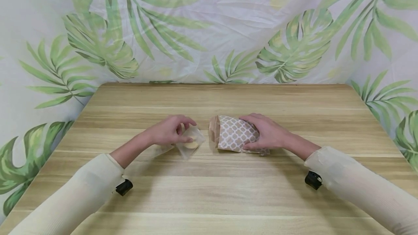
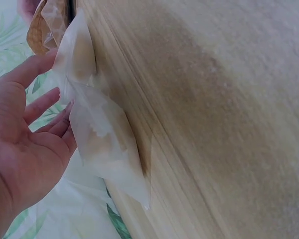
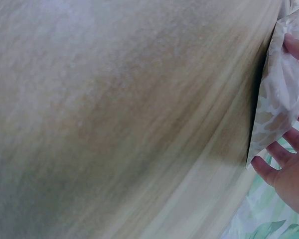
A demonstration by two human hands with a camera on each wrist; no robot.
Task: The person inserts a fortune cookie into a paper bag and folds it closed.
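Centre right on the table, a brown paper bag (image 1: 237, 133) with a white lattice pattern lies on its side, its mouth facing left. My right hand (image 1: 269, 133) grips the bag near its right end, thumb on the near side and fingers over the far side. Left of the mouth, my left hand (image 1: 169, 130) holds a translucent packet (image 1: 191, 143) loosely between thumb and fingers. Something pale is inside the packet. Another translucent part (image 2: 107, 144) extends below that hand in the left wrist view; whether it is a separate packet I cannot tell.
The wood-grain table (image 1: 209, 191) reaches back to a leaf-print cloth (image 1: 209, 28) that hangs behind it and at both sides. Black wrist devices (image 1: 124, 187) sit under the cream sleeves (image 1: 78, 191).
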